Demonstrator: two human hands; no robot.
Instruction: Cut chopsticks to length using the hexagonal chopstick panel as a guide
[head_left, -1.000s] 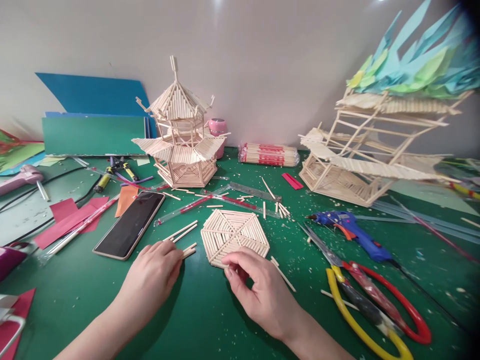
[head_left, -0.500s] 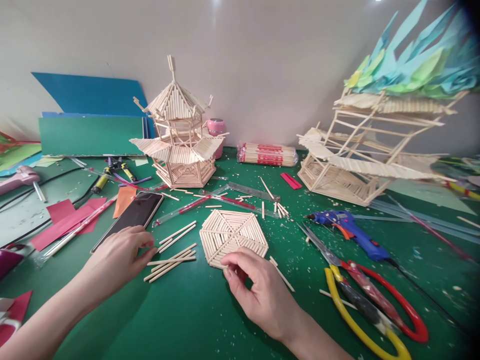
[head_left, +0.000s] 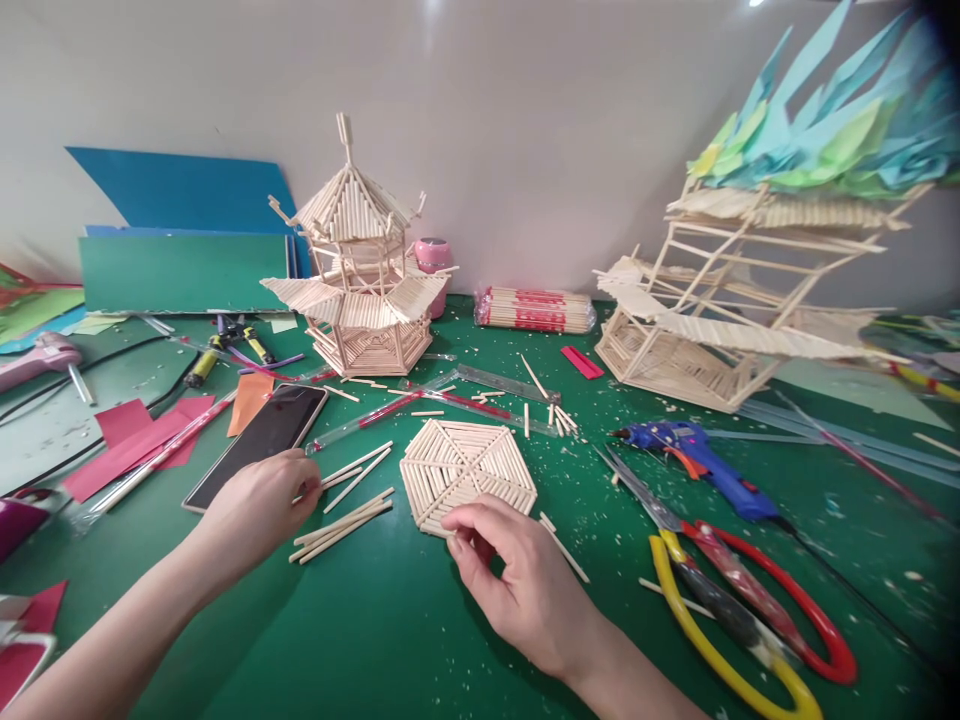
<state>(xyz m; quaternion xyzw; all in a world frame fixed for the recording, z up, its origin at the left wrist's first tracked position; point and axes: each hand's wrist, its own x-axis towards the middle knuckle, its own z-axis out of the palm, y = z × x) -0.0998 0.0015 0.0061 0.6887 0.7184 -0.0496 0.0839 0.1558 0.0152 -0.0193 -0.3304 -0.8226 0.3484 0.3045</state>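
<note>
Flat on the green table lies a many-sided panel (head_left: 469, 465) of pale wooden sticks, laid in wedges around its centre. My right hand (head_left: 521, 590) is closed at the panel's near edge, thumb and forefinger pressed together there. To the left, my left hand (head_left: 266, 505) is curled with its fingertips pinched at the near ends of a few loose wooden sticks (head_left: 358, 474); the fingertips are partly hidden. Just below it rests a small bundle of wooden sticks (head_left: 343, 530). A dark phone (head_left: 259, 440) lies beyond my left wrist.
A stick pagoda (head_left: 360, 310) stands behind the panel, a larger stick building (head_left: 690, 330) at the right. Large scissors (head_left: 720, 570) and a blue glue gun (head_left: 697, 465) lie right of my right hand. A packet of sticks (head_left: 535, 310) sits by the wall.
My left hand has shifted slightly up and its fingers have closed at the upper sticks, which now lie more fanned. My right hand and the panel have stayed in place.
</note>
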